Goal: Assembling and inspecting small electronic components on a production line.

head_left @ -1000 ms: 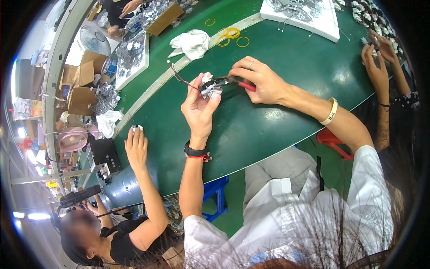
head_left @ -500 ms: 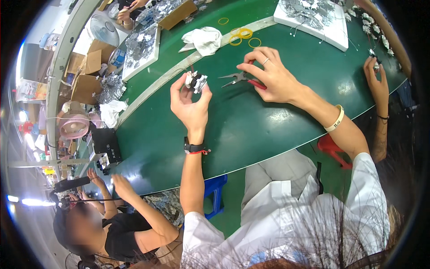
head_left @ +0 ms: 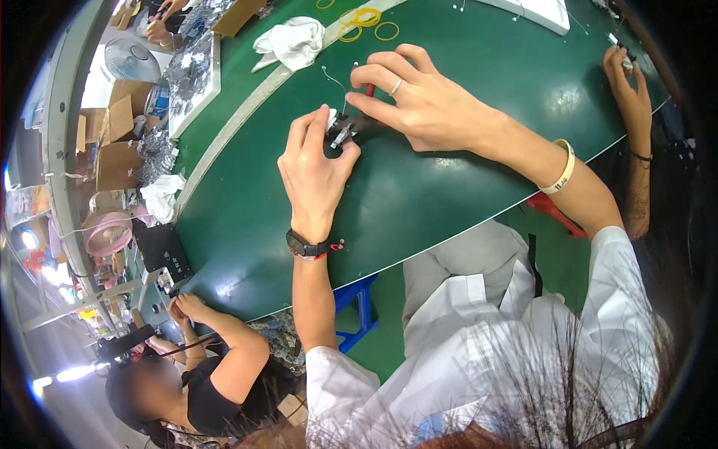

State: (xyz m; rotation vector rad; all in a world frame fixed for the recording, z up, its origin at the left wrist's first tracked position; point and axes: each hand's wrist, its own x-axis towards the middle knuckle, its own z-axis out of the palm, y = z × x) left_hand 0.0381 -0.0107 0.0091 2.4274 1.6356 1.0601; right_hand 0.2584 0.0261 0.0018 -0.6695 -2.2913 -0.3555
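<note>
Pliers (head_left: 361, 122) nearer part (head_left: 341, 138), over green table (head_left: 449, 200)

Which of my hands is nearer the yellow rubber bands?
Right. Your right hand is on your side of the yellow rubber bands; your left hand is farther back, leftward.

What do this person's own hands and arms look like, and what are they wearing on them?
Both hands are bare of gloves. The left hand has a black wristband and a red cord at its wrist. The right hand wears a silvery ring; a pale yellow bangle with dark markings circles that forearm. White sleeves cover the upper arms.
</note>
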